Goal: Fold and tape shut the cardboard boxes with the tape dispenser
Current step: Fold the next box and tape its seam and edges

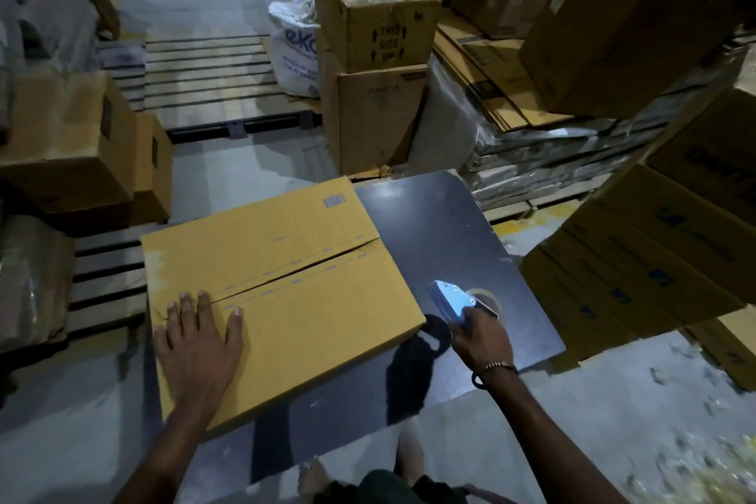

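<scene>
A yellow-brown cardboard box (294, 291) lies on a dark board (442, 241), its two top flaps folded down and meeting in a seam across the middle. My left hand (200, 344) presses flat on the near left part of the box top, fingers straight, close to the seam. To the right of the box, my right hand (480, 333) grips the handle of a blue tape dispenser (452, 299), held just above the board and apart from the box.
Stacked cardboard boxes (82, 147) stand at the left. An open box of clear plastic pieces (376, 8) sits on another box straight ahead. Flattened cartons and more boxes (638, 270) crowd the right. Wooden pallets (204, 70) lie on the concrete floor.
</scene>
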Tool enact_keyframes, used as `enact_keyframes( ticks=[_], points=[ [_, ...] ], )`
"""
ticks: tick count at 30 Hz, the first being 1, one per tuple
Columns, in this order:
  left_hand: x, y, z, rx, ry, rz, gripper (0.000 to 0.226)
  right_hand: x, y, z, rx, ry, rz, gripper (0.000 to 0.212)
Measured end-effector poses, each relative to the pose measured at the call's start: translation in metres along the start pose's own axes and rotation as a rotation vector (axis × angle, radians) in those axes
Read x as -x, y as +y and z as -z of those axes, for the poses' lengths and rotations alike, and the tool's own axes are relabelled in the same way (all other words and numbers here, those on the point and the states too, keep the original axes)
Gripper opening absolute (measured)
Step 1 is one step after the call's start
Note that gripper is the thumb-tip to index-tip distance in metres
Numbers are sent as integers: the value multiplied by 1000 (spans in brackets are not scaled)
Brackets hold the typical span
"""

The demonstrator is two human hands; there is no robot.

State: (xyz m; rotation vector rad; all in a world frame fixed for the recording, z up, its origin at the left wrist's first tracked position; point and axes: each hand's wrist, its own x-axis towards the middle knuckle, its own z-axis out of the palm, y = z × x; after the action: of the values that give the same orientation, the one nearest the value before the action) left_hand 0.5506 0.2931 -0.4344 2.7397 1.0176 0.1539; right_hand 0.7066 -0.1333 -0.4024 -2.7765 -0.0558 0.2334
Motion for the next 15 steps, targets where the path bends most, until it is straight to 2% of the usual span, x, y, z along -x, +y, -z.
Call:
enact_keyframes(
  ticks=[4,6,8,10,13,15],
  points=[
    [-3,7,3,118,50,-32,78,-6,-51,28,-29,110,260,15],
    [-8,20,6,174,99,-139,64,-9,-83,37,-26,35,383,14],
    [-11,39,13,315,74,-242,54,-8,-119,44,-15,-100,491,14],
    [-15,60,23,640,-89,-190,40,-6,-152,41,4,-190,609,17],
    [-16,77,59,1233,-384,40,25,-1,-191,30,24,-282,749,31],
    [-13,70,77,1367,-465,108,28,-1,-211,23,46,-327,837,34]
  ],
)
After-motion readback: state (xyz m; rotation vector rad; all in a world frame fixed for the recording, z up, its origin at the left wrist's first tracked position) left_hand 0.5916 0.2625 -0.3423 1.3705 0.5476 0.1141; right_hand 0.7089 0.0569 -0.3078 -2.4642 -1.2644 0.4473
